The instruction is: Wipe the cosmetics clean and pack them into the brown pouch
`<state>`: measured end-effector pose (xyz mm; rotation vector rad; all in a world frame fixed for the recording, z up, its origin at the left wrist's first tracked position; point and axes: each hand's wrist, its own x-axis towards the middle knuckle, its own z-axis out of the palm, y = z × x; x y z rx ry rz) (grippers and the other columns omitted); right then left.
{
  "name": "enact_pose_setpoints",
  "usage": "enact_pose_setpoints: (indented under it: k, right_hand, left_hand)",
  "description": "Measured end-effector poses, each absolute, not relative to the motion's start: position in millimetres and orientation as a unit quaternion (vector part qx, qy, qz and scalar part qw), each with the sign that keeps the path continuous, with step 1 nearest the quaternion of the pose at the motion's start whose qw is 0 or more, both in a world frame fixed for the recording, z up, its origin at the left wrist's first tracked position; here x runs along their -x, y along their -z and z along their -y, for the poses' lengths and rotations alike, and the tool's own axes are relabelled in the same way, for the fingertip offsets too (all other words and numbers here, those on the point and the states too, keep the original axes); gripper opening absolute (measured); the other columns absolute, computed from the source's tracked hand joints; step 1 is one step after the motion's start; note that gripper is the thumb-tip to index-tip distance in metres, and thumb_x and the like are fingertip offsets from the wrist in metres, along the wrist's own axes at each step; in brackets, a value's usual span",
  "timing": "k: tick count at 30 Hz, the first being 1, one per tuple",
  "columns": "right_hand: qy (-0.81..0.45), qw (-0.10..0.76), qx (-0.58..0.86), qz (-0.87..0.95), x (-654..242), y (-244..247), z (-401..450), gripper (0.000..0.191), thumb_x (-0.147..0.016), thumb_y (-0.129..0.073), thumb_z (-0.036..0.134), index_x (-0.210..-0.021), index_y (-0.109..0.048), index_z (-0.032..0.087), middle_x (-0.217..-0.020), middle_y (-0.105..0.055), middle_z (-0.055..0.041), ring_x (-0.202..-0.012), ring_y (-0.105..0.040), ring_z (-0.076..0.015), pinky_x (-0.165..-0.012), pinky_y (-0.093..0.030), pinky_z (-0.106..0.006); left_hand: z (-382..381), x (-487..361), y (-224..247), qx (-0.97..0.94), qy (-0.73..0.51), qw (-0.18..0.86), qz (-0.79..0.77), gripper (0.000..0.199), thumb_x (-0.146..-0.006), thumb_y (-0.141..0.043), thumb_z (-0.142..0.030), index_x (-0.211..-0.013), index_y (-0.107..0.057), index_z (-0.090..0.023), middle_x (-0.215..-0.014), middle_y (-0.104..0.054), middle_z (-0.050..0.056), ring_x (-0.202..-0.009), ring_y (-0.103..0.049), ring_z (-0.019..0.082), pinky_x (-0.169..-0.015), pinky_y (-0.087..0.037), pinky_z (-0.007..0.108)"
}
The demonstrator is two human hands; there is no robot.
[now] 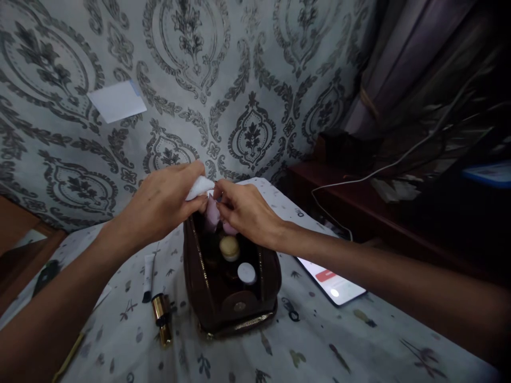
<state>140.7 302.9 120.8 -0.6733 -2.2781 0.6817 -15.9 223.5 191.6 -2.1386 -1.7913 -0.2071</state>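
Observation:
A dark brown zip bag (231, 314) stands open on the patterned sheet, its gold zip teeth spread apart. Over its far end, my left hand (167, 199) pinches a small white item (199, 187), perhaps cotton or tissue; its kind is not plain. My right hand (247, 213) meets it there, fingertips pressed together at the white item's edge and beside a pale pink piece (212, 213). What the right fingers hold is hidden. Inside the bag sit a round yellowish-topped container (229, 248) and one with a white cap (247, 273).
Left of the bag lie a white tube (148, 274) with a black cap and a gold-and-black bottle (162, 314). A lit phone or tablet (335, 282) rests at the right, below my forearm. A white cable (371, 175) crosses the dark red furniture (319, 183).

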Motion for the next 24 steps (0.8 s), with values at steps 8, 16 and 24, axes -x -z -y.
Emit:
enact_pose_setpoints:
  k: [8,16,24]
  right_hand:
    - [-0.176,0.184,0.264,0.93,-137,-126,-310,0.014,-0.078,-0.057,0.005,-0.08,-0.065,0.016,-0.071,-0.062,-0.0011,-0.067,-0.054,-0.014,-0.06,-0.032,-0.024]
    - [-0.131,0.123,0.252,0.951,-140,-137,-308,0.015,-0.076,-0.056,0.004,-0.075,-0.064,0.016,-0.068,-0.059,-0.0006,-0.061,-0.047,-0.0125,-0.056,-0.028,-0.025]
    - [-0.102,0.136,0.239,0.956,-143,-137,-307,0.012,-0.082,-0.058,0.009,-0.077,-0.067,0.015,-0.071,-0.064,-0.0025,-0.065,-0.053,-0.0139,-0.059,-0.031,-0.025]
  left_hand:
    - [-218,13,-190,0.754,0.078,0.185,0.625,0.009,-0.089,-0.054,-0.031,-0.09,-0.055,-0.022,-0.084,-0.064,0.003,-0.078,-0.061,0.023,-0.064,-0.035,0.031]
    - [-213,12,-191,0.762,0.083,0.193,0.612,0.011,-0.09,-0.052,-0.031,-0.095,-0.056,-0.021,-0.084,-0.064,0.003,-0.078,-0.061,0.023,-0.064,-0.037,0.031]
    - [-199,1,-207,0.733,0.073,0.227,0.637,0.019,-0.087,-0.057,-0.038,-0.099,-0.058,-0.023,-0.081,-0.063,0.001,-0.077,-0.064,0.022,-0.066,-0.042,0.031]
